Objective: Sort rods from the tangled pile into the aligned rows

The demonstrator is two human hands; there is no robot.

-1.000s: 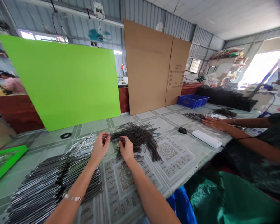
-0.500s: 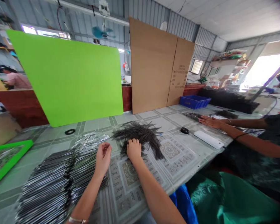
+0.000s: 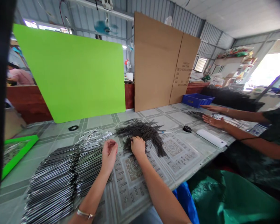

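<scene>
right hand (image 3: 138, 146) on the dark strips (image 3: 154, 133) — grip hidden. left hand (image 3: 109, 151) curled, rods (image 3: 53, 180) to its left — can't tell if shut.

dark strips (image 3: 151, 132) partly hidden under right hand (image 3: 138, 147), cardboard lettering (image 3: 184, 74) illegible, green tray's (image 3: 21, 156) left side hidden

Head-worn view from above the pale patterned tabletop (image 3: 158, 116); faces forward and down; both bare hands near.
</scene>
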